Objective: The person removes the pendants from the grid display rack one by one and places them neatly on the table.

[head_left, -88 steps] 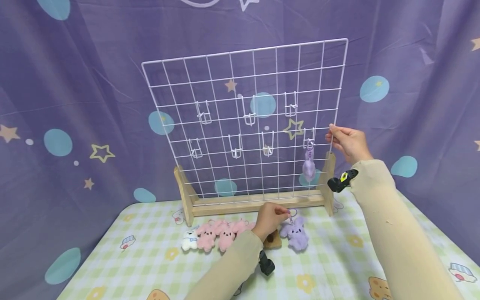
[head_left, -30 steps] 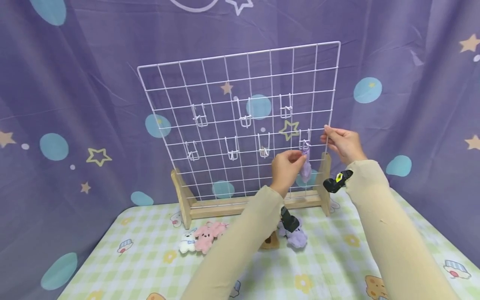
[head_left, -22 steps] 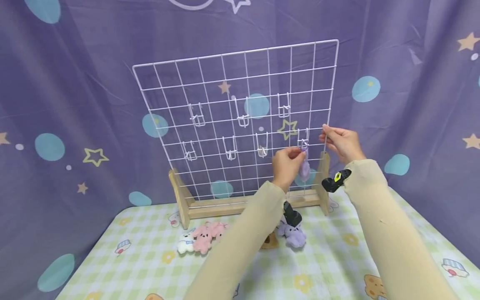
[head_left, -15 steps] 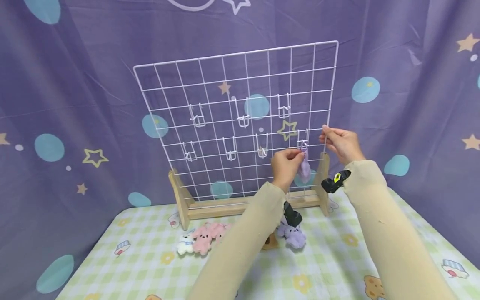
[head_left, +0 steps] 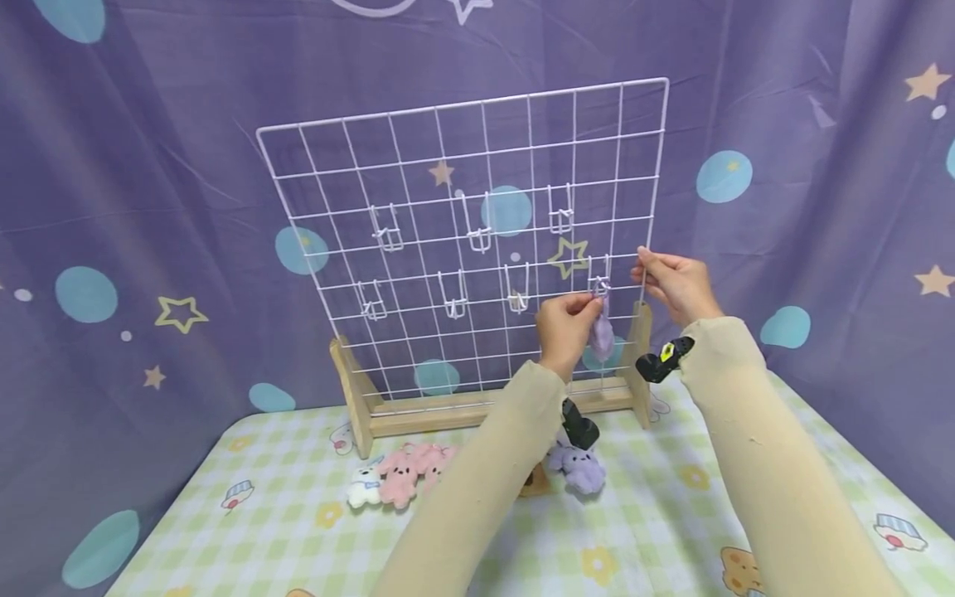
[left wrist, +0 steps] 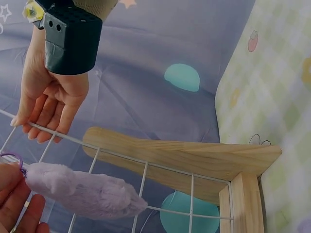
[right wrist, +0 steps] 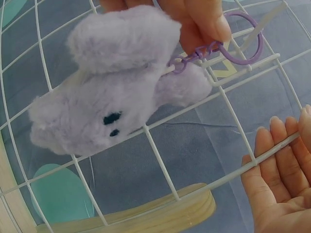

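A white wire grid panel point(head_left: 496, 152) stands in a wooden base, with several white hooks on it. On the lower right hook point(head_left: 599, 278) hangs a purple plush keychain point(right wrist: 102, 97). My left hand point(head_left: 564, 332) pinches its short purple chain point(right wrist: 194, 53) between thumb and fingertips, just below the hook. The purple ring point(right wrist: 260, 43) loops around the hook's wire in the right wrist view. My right hand point(head_left: 681, 286) grips the panel's right edge with thumb and fingers. A second purple plush keychain point(head_left: 582, 471) lies on the table below.
White point(head_left: 364, 487) and pink plush keychains point(head_left: 399, 481) lie in a row before the wooden base point(head_left: 448, 420). A brown one point(head_left: 535, 483) is partly hidden by my left sleeve. A checked cloth point(head_left: 283, 547) covers the table, and a purple curtain point(head_left: 149, 166) hangs behind.
My left hand has left the ring of the purple keychain on the table and risen to the hanging one, pinching its chain. My right hand has kept its grip on the panel.
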Demonstrator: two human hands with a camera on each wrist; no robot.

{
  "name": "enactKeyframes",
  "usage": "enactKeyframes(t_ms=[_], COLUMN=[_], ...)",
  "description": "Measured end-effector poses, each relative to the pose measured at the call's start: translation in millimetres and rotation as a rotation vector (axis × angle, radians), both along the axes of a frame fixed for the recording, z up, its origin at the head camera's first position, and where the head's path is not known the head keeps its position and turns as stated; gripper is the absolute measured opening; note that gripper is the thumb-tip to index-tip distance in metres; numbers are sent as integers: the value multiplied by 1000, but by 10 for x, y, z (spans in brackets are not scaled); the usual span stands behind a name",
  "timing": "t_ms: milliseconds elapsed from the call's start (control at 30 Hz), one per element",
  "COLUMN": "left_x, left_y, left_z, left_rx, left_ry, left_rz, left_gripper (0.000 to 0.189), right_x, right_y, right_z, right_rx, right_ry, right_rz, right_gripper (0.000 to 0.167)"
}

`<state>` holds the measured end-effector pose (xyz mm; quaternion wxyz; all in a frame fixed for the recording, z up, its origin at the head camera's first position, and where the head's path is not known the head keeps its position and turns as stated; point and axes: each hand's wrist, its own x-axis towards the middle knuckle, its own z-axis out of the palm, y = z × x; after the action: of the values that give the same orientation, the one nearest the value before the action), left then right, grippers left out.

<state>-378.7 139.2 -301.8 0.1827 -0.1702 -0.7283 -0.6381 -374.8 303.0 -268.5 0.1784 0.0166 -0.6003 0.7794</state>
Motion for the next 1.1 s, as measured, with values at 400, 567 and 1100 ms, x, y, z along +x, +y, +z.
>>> enactKeyframes(t_ms=[400,567,1100], left_x=[89,171,464], left_y=[-35,-63,-355], left_z=[31,62,-121], left_rx=[49,86,134], left_ry=[-28,-22,-17], left_rz=[-34,-81,-175], left_gripper=[13,13,14], right_x=[20,16,33], right_y=[8,5,-8], right_z=[0,1,16], right_rx=[14,23,-18], right_ry=[-5,-7,-9], right_rz=[-6,-9,19], right_gripper=[17,17,18])
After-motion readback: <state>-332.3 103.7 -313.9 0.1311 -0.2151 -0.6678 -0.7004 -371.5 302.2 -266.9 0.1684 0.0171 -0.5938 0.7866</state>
